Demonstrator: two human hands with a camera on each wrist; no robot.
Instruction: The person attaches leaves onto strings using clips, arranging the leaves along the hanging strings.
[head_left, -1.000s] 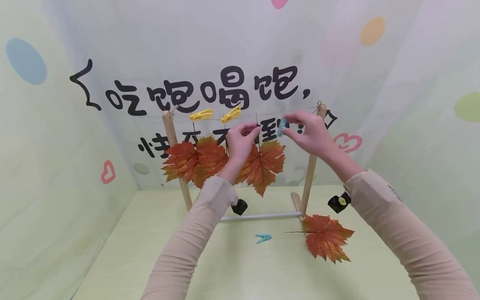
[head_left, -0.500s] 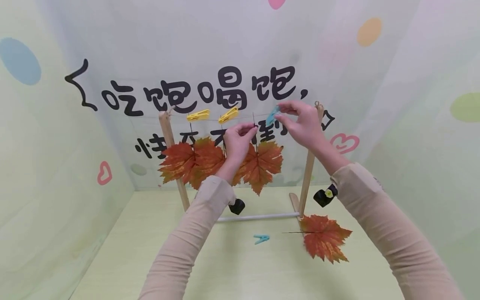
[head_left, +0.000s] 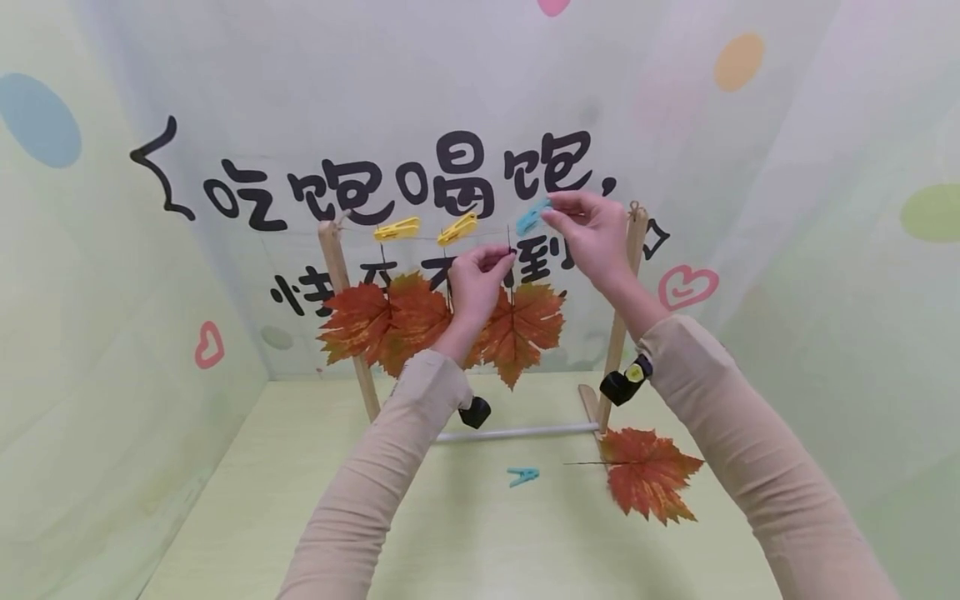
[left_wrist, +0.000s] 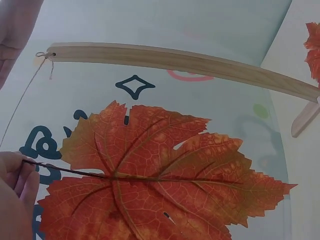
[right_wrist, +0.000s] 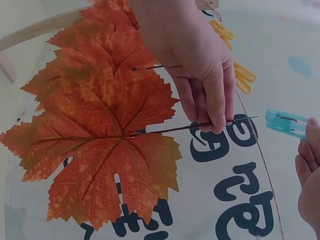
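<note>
My left hand (head_left: 477, 287) pinches the dark stem (right_wrist: 167, 130) of an orange-red artificial maple leaf (head_left: 521, 333), which hangs below the fingers. In the right wrist view the stem's thin tip crosses a string (right_wrist: 265, 172). My right hand (head_left: 596, 237) holds a light blue clothespin (right_wrist: 286, 123) between thumb and fingers. The clothespin's jaw end points at the stem tip, with a small gap between. Farther left, two yellow clothespins (head_left: 397, 229) sit on the string, with leaves (head_left: 356, 325) hanging under them, partly hidden behind my left hand and forearm.
Wooden posts (head_left: 617, 350) carry the string at both ends, and a white rod (head_left: 517, 432) runs low between them. On the table (head_left: 465, 533) lie another blue clothespin (head_left: 523, 477) and a loose leaf (head_left: 648, 475) near the right post's foot. A printed cloth hangs behind.
My right hand has moved left and slightly up, bringing the blue clothespin close to the stem tip and tilting it. The left hand keeps its pinch on the stem in nearly the same place.
</note>
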